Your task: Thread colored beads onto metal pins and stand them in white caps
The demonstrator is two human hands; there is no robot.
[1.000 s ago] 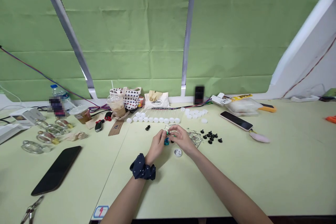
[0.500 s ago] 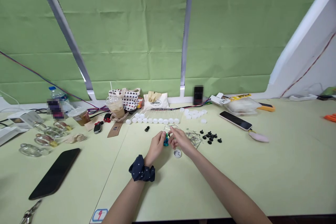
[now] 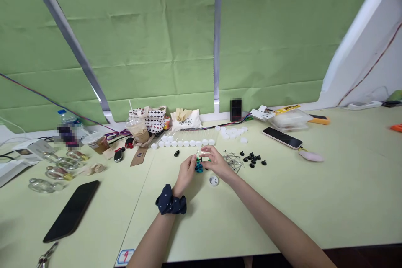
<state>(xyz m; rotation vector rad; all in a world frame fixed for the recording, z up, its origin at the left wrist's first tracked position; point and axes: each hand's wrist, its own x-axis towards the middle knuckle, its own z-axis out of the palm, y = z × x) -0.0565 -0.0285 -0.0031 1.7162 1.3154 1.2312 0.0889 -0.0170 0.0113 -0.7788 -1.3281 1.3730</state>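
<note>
My left hand point(image 3: 186, 173) is closed, its thumb and fingers pressed together at the tips. Opposite it, my right hand point(image 3: 217, 164) has its fingers bent in a pinch close to the left fingertips. A thin, pale wire-like piece point(image 3: 199, 151) shows at the fingertips; which hand grips it is hard to tell. Small blue and green parts point(image 3: 199, 167) lie between the hands, partly covered. A round white cap point(image 3: 214, 181) with tiny bits in it sits just below my right hand. To the right is a pile of thin metal wires point(image 3: 233, 161), partly behind that hand.
Several black knobbed pieces point(image 3: 252, 159) lie to the right, near a phone point(image 3: 282, 137). White-capped clear tubes point(image 3: 185, 143) line the back. On the left are an iced drink cup point(image 3: 138, 130), glass bottles point(image 3: 42, 185) and a large dark phone point(image 3: 72, 211).
The view has shifted slightly. My right hand's fingers have risen and curled a little differently, exposing more of the green parts. My left hand keeps about the same pose.
</note>
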